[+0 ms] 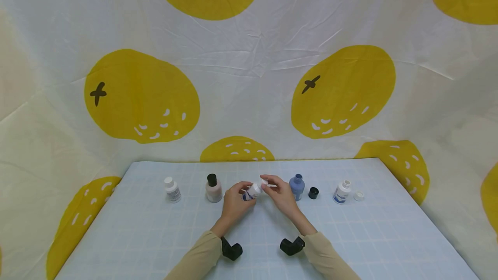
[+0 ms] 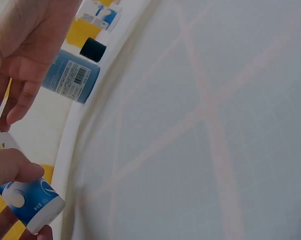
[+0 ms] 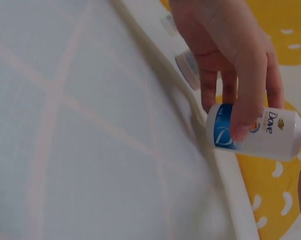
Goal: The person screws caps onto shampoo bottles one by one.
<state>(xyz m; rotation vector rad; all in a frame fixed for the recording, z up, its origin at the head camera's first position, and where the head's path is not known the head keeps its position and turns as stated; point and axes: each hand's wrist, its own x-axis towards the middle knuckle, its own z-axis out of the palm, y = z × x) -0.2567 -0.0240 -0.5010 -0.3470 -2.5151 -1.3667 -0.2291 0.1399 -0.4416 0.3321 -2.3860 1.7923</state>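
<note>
My left hand (image 1: 235, 204) grips a small white Dove bottle (image 1: 253, 192) with a blue lower label, tilted with its top toward the right. In the right wrist view the left thumb presses across the label of this bottle (image 3: 278, 134). My right hand (image 1: 281, 194) pinches the white cap (image 1: 264, 181) at the bottle's top. Whether the cap is still seated on the neck cannot be told. To the left stands a pinkish bottle (image 1: 214, 191) with a black cap. Just right of the right hand is a blue bottle (image 1: 297, 188) without a cap, partly covered by the hand.
A black cap (image 1: 313, 192) lies beside the blue bottle. Farther right, an uncapped white bottle (image 1: 342, 192) stands with a white cap (image 1: 359, 196) next to it. A capped white bottle (image 1: 172, 190) stands at the left on the checked tabletop (image 1: 136, 228). A patterned cloth (image 1: 249, 94) hangs behind.
</note>
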